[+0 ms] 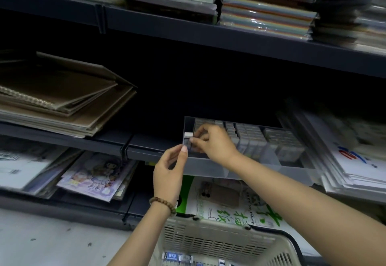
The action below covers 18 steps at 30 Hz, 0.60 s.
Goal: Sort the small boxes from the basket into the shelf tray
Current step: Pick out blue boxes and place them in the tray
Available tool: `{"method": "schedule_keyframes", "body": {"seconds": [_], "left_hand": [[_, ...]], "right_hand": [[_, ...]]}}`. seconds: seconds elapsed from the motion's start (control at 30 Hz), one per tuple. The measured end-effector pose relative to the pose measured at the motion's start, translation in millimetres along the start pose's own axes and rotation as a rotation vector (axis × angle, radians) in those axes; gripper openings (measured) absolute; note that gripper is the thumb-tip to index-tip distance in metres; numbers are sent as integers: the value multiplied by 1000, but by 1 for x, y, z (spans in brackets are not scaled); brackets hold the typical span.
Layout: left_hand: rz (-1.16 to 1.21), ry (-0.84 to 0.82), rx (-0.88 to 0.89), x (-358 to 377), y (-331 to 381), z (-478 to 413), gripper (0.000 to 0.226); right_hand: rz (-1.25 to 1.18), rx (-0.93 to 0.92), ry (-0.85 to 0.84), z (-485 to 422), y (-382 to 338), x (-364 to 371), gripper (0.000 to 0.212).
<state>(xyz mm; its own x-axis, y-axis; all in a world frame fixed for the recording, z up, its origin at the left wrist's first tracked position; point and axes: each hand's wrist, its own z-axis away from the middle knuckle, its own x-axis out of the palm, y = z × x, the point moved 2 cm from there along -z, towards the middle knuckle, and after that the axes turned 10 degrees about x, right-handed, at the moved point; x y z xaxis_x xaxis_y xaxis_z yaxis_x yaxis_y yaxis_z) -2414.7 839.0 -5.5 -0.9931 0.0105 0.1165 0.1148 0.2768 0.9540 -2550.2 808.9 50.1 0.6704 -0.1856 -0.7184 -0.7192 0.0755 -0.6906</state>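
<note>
Head view, shelf bay.

- Clear plastic tray (208, 170) sits on the dark metal middle shelf (146, 140), at about 4 o'clock from frame centre, its front edge overhanging the shelf lip. Rows of small grey boxes (250, 135) stand packed inside, filling it from the middle toward 3 o'clock.
- Left hand (169, 171), wooden bead bracelet (164, 204) on the wrist: thumb and forefinger are closed in a pinch on the tray's near left corner. The other fingers are loosely bent.
- Right hand (213, 142) reaches over the front wall into the tray's left end. Fingers are curled, and thumb and fingertips pinch one small white-ended box (188, 134) just inside the left wall, at 9 o'clock of the packed rows. Whether it rests on the tray floor: cannot tell.
- Beige perforated plastic basket (208, 241) is at 6 o'clock, below both forearms. More small packets (177, 257) lie in its bottom, print blurred.
- Brown spiral-bound sketchbooks (62, 98) lie stacked at 9 o'clock on the same shelf.
- Wrapped packs of coloured paper (267, 8) at 12 to 1 o'clock, upper shelf.
- White sketch-paper pad with green lettering (229, 209) lies under the tray, at 5 o'clock.
</note>
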Motion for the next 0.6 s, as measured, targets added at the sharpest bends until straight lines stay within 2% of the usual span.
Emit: {"method": "schedule_keyframes", "body": {"seconds": [0.13,0.3,0.43,0.53,0.6], "left_hand": [[19,-3,5,0,1,-1,21],[25,-26,16,-2,4,-3,28],[-15,-93,-15,-9,8,-1,46],[-57,-177,-22,-22,7,22,62],[-117,-257,-20,-33,-2,51,60]], "right_hand": [[1,31,-1,2,-2,1,13],[26,65,-63,4,-3,-3,16],[83,11,-146,15,-14,-19,20],[-36,-46,-163,46,-13,-46,18],[-165,-5,-206,79,3,-67,15]]}}
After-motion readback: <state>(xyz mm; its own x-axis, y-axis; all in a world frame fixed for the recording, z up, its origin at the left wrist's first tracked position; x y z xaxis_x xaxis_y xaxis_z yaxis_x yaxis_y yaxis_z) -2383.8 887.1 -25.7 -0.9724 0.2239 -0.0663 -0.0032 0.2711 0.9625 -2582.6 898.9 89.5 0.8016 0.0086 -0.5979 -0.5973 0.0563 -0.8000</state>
